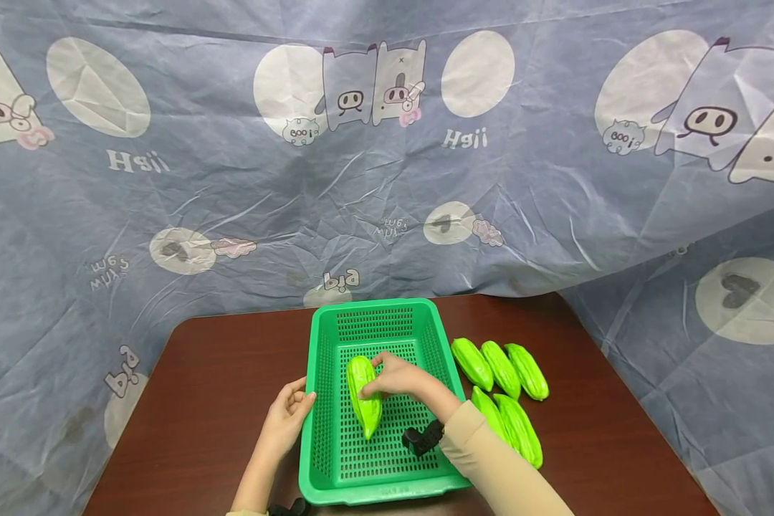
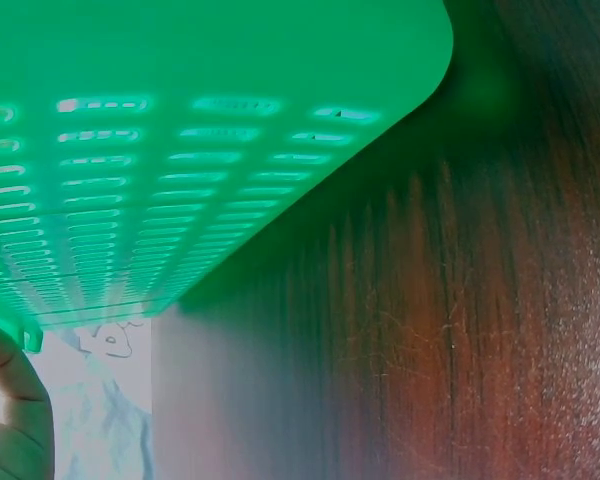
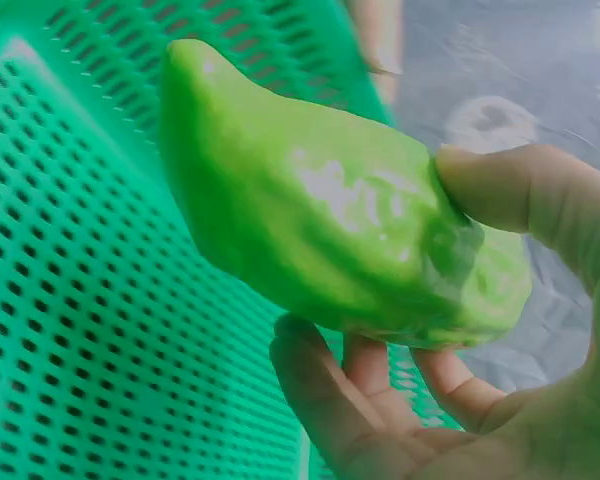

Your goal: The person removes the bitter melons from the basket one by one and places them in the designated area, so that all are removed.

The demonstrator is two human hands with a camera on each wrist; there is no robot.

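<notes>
My right hand holds a bright green, ridged bitter melon over the inside of a green plastic basket. In the right wrist view the thumb presses one side of the bitter melon and the fingers lie against the other. At the basket's left side, my left hand grips the rim, thumb on the edge. The left wrist view shows the basket's slotted outer wall and part of a curled finger.
Several more bitter melons lie in two rows to the right of the basket, partly behind the right forearm. The brown wooden table ends at a patterned grey-blue cloth hanging behind and at the sides.
</notes>
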